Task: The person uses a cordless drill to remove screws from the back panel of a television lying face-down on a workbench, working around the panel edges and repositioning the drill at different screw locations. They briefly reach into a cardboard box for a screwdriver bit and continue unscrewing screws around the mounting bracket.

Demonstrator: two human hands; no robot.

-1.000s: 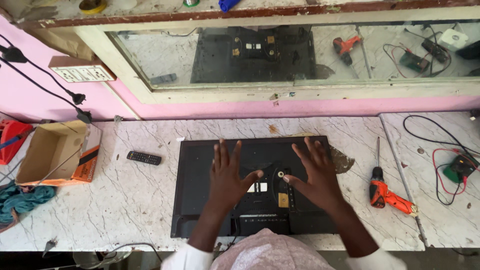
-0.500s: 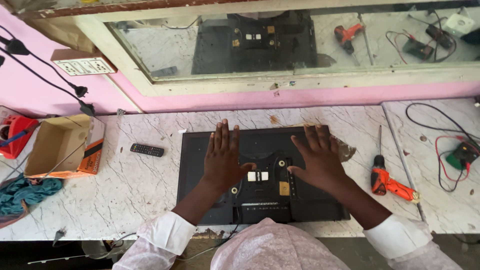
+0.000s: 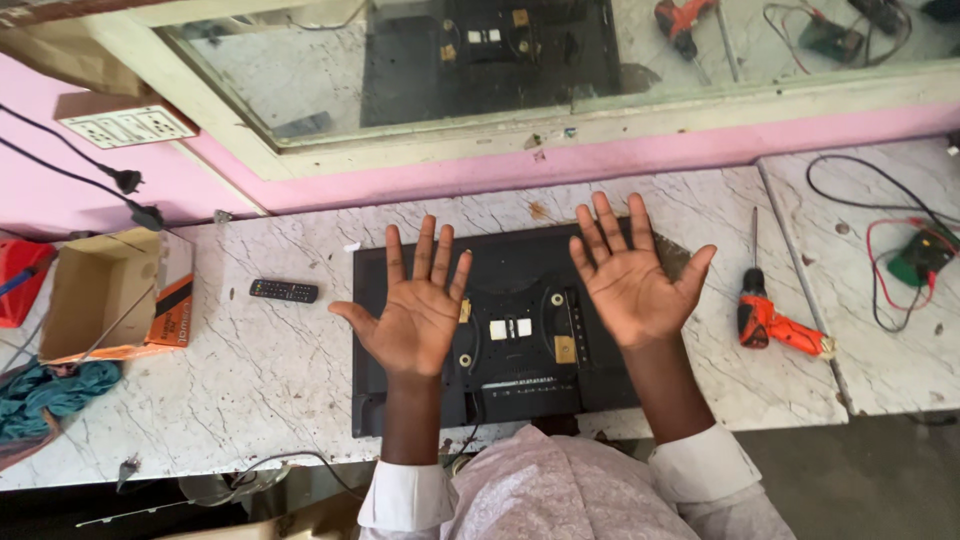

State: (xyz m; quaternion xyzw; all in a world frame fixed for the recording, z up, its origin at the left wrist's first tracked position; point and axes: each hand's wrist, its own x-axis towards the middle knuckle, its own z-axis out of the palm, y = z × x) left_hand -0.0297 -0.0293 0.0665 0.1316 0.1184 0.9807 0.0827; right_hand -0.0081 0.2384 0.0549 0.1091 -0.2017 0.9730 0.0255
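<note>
A black flat-panel screen (image 3: 520, 290) lies face down on the marble worktop (image 3: 260, 360), its back with mounting holes and small stickers showing. My left hand (image 3: 415, 310) is raised above the panel's left half, palm up toward the camera, fingers spread. Over the panel's right half my right hand (image 3: 630, 280) is held the same way, palm up and fingers apart. Neither hand holds or touches anything.
A black remote control (image 3: 284, 291) lies left of the panel. An open cardboard box (image 3: 110, 295) and teal cloth (image 3: 50, 390) are at far left. An orange cordless screwdriver (image 3: 775, 322) lies right of the panel; wires and a green device (image 3: 920, 258) lie beyond. A mirror (image 3: 560, 50) is above.
Both hands have lifted off the back of the panel and turned palm up toward the camera. The view has tilted down a little.
</note>
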